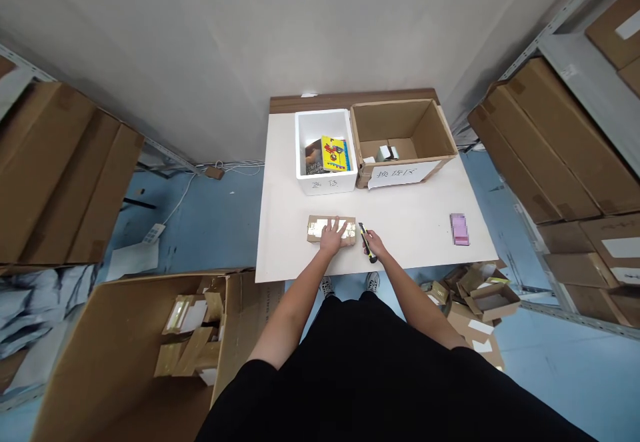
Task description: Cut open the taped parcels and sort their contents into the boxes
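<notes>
A small taped cardboard box (314,229) with a shiny label lies near the front of the white table (285,202). My left hand (334,237) rests on top of it, fingers spread over the tape. Just right of the box, my right hand (373,245) is wrapped round a black and yellow box cutter (367,245). The cutter's front end points toward the box's right end and stays apart from it. Whether its blade is out is too small to tell.
Behind stand a white foam bin (327,184) with booklets and an open cardboard box (440,129) holding a small white box. A pink pack (459,229) lies at right. A large carton (135,295) with small boxes stands on the left floor; opened boxes (480,295) lie at right.
</notes>
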### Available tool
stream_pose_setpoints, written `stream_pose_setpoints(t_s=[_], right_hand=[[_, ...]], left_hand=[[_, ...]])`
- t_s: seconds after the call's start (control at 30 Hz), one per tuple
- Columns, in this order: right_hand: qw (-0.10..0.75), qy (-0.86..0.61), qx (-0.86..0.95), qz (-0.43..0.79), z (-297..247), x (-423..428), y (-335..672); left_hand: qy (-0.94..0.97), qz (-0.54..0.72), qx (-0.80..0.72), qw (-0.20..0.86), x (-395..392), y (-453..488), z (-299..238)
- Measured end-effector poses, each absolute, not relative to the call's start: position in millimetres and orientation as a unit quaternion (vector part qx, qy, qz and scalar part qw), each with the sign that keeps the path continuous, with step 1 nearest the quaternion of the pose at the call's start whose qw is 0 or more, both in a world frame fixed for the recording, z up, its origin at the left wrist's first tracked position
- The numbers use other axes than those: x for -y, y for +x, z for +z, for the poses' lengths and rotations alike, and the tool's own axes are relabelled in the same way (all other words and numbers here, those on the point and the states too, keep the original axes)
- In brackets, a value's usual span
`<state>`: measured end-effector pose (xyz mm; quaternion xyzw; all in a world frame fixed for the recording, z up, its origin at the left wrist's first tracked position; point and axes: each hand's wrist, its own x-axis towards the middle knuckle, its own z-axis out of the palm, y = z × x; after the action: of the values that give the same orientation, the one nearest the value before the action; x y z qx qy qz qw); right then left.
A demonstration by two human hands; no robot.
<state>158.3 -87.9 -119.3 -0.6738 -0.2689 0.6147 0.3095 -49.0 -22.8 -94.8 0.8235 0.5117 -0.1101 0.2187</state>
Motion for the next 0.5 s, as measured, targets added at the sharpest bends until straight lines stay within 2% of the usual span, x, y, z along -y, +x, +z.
stream_pose_setpoints(t_s=[0.27, 0.5], right_hand=[[0.31, -0.636, 0.32, 0.63, -117, 80, 162], [0.29, -0.66, 0.328, 0.61, -116, 94, 155]], left_hand=[[0.813, -0.116, -0.526, 0.221, 25, -44, -95], [0.812, -0.114, -0.527, 0.225, 25, -42, -96]])
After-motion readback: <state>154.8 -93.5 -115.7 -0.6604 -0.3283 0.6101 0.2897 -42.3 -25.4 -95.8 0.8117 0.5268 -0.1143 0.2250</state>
